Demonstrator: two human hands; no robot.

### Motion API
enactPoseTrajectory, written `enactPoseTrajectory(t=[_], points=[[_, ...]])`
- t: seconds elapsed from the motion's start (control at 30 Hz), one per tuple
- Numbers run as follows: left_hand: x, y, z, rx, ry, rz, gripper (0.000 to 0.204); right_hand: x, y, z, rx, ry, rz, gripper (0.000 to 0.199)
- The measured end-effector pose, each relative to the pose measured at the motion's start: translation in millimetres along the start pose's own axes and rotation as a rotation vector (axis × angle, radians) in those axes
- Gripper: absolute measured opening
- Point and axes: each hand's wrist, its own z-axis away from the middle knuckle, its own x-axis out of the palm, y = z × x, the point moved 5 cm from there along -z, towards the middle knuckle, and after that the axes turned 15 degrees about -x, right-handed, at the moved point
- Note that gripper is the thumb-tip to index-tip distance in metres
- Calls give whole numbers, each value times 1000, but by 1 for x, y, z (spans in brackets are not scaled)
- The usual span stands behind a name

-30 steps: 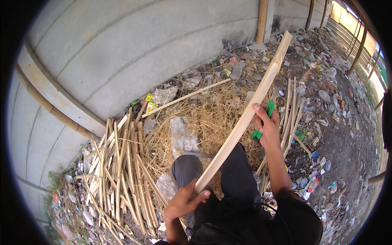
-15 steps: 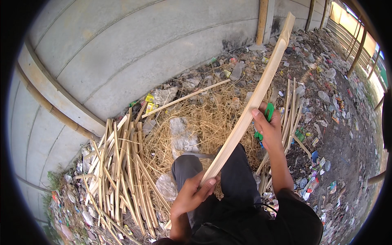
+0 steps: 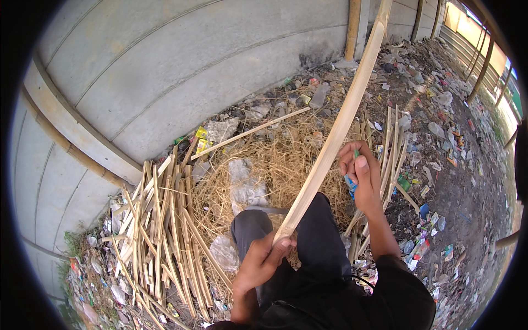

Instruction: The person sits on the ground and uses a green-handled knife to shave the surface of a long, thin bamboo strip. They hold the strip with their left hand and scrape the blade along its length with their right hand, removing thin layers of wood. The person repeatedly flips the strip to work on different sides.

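My left hand (image 3: 263,260) is closed round the lower end of a long split bamboo strip (image 3: 335,136). The strip slants up and away to the right, with a node near its far end, and its tip runs past the top of the picture. My right hand (image 3: 360,175) is just right of the strip, apart from it, fingers curled. Between thumb and fingers shows a bit of a small green tool (image 3: 356,153), mostly hidden, its exact kind unclear. Below the strip are my knees in dark trousers (image 3: 253,224).
Many bamboo strips (image 3: 165,236) lie piled on the left, and a smaller bundle (image 3: 389,151) on the right. Bamboo shavings (image 3: 286,154) surround a pale block (image 3: 247,184) in front. A concrete wall (image 3: 181,71) stands behind; litter (image 3: 440,159) covers the ground at right.
My right hand has come off the strip and turned, so less of the green tool shows. The strip has shifted upward and stands a little steeper, still in my left hand.
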Motion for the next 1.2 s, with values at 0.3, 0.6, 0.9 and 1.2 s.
enactPoseTrajectory(t=[0.3,0.6,0.9,1.2], points=[[8,26,2,76,175,-49,30,52,-52,52,-324,-520,400,36],[15,35,11,148,394,-308,19,63,-61,50,-362,-517,392,38],[17,34,14,202,542,-416,19,67,-64,48,-376,-472,427,35],[16,30,16,207,562,-438,19,66,-62,48,-386,-457,442,34]])
